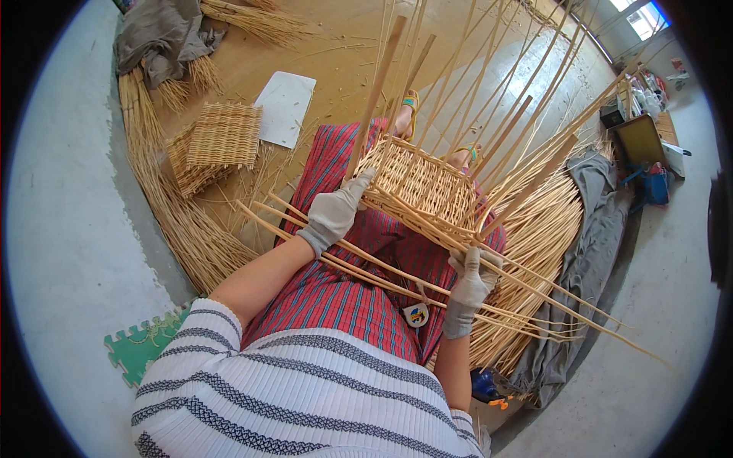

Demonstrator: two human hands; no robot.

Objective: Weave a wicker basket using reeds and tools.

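A partly woven wicker basket (427, 182) rests on my lap, its flat base facing up and thick wooden stakes (379, 91) rising from its corners. Thin upright rods stand between them. My left hand (336, 214), in a pale grey work glove, is closed on the basket's near left corner. At the near right corner, my gloved right hand (473, 281) is wrapped round wicker rods (550, 286) that trail off to the right. Several longer rods (382, 276) lie across my lap under both wrists. What the fingertips press on is hidden.
Two woven panels (224, 136) and a white sheet (285, 108) lie on the floor to the left. Bundles of rods (179, 221) line that side. Another heap (527, 244) lies at right beside grey cloth (595, 237). A green foam mat (145, 343) is nearby.
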